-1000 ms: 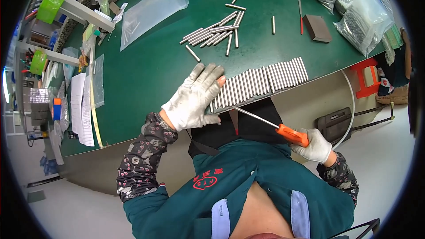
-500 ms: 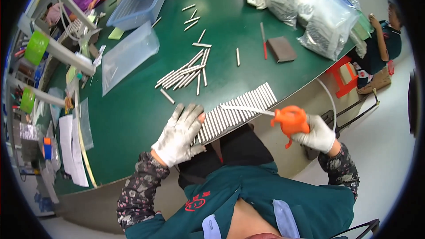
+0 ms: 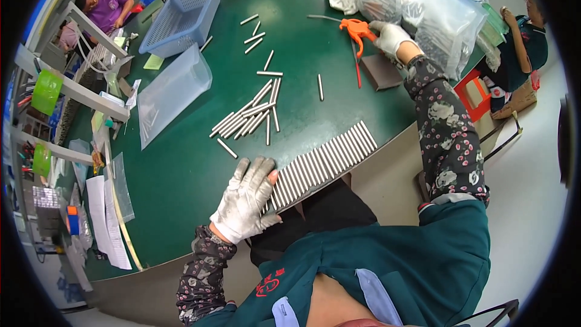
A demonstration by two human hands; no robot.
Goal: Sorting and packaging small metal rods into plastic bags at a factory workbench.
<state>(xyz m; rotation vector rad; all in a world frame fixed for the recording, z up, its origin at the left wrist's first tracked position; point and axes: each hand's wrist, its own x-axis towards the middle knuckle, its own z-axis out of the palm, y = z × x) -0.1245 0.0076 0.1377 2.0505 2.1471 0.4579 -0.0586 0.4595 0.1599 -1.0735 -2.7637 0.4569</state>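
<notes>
A row of short metal rods [image 3: 324, 166] lies side by side along the table's near edge. My left hand [image 3: 243, 197], in a stained white glove, rests flat against the row's left end, fingers stretched out. Far over the table at the right, my gloved right hand [image 3: 390, 39] is closed round an orange air blow gun [image 3: 358, 30], whose thin nozzle points left. Under the gun lie a red-handled slim tool [image 3: 358, 72] and a brown block [image 3: 381, 72]. A loose heap of rods [image 3: 248, 115] sits beyond my left hand.
A blue basket [image 3: 209, 15] and a clear plastic bag [image 3: 172, 97] occupy the far left. Filled plastic bags [image 3: 445, 30] crowd the far right. Papers [image 3: 104, 221] lie at the left edge beside a grey frame [image 3: 91, 94]. Co-workers sit at the far left and right.
My right hand has carried the air blow gun from beside the row's right end, off the near edge, to the far right of the table. The left hand stays at the row.
</notes>
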